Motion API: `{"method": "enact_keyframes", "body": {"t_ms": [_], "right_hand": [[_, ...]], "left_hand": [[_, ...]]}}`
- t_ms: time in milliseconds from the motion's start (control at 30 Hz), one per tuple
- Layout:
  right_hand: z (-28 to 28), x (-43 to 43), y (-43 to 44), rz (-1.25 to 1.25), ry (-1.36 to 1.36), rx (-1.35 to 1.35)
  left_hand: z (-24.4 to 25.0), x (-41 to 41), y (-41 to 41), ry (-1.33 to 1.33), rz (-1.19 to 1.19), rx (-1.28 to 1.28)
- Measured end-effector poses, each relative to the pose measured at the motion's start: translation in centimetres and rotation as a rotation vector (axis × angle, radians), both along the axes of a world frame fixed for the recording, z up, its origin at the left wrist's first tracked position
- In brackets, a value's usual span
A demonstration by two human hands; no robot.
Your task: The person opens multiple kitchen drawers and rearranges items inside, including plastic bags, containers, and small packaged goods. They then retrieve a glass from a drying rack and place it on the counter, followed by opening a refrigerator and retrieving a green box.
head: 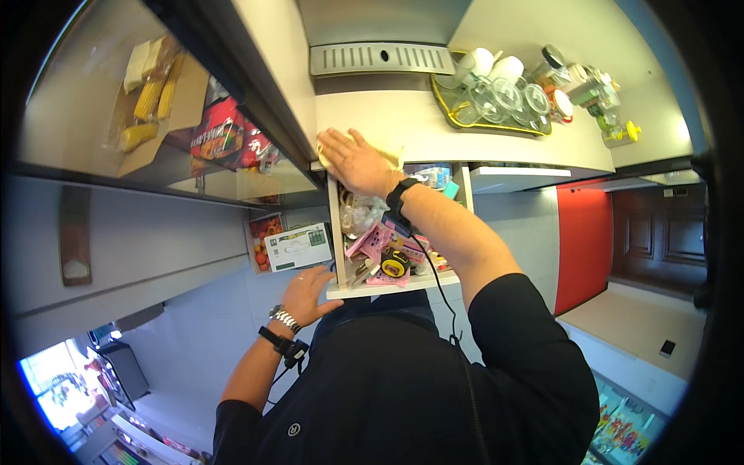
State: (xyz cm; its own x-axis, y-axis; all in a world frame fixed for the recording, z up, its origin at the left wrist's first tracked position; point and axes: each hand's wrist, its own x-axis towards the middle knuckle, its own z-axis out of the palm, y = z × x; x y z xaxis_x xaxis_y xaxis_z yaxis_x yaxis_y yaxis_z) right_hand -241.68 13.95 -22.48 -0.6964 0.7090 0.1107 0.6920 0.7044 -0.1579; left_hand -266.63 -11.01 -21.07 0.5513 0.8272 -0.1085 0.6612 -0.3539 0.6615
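My right hand (pixel 354 163) lies flat over a pale yellow cloth (pixel 395 154), pressing it onto the cream countertop (pixel 372 113) at its left end. Below that arm, a drawer (pixel 418 283) is pulled out towards me. Inside it are a black and yellow tape measure (pixel 395 263), a pink packet (pixel 372 241), clear plastic wrapping (pixel 357 218) and other small items. My forearm hides part of the contents. My left hand (pixel 305 296), its fingers apart, is by the front left corner of the drawer and holds nothing; whether it touches the drawer, I cannot tell.
A yellow-rimmed tray (pixel 494 129) of glasses and white cups stands right on the counter, near jars. A slotted metal drip tray (pixel 383 58) is at the back. Left are a glass-fronted cabinet (pixel 256 186) and, lower, a white carton (pixel 299 247) beside a box of red fruit (pixel 261 244).
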Motion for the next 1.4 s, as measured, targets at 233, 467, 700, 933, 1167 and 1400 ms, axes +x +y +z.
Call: {"method": "enact_keyframes", "body": {"t_ms": [233,467,700,933,1167,1400], "right_hand": [[-1.5,7.9,-2.8,0.059,0.178,0.046],[1.2,25.0,-6.9,-0.221,0.274,0.059],[4.3,47.0,-8.6,-0.910,-0.079,0.150],[3.6,36.6,-6.8,-0.559,0.399,0.022],[4.9,28.4,-6.4,-0.048,0.380,0.219],[5.6,56.3,-9.8,-0.519,0.382,0.382]], "left_hand": [[-0.3,2.4,2.7,0.231,-0.205,-0.020],[0.2,3.4,1.0,0.222,0.118,0.001],[1.4,5.6,1.2,0.230,0.410,0.097],[2.2,8.5,1.7,0.345,0.665,0.185],[1.4,15.8,2.7,0.224,1.016,0.279],[0.1,21.1,4.4,-0.008,0.948,0.134]]}}
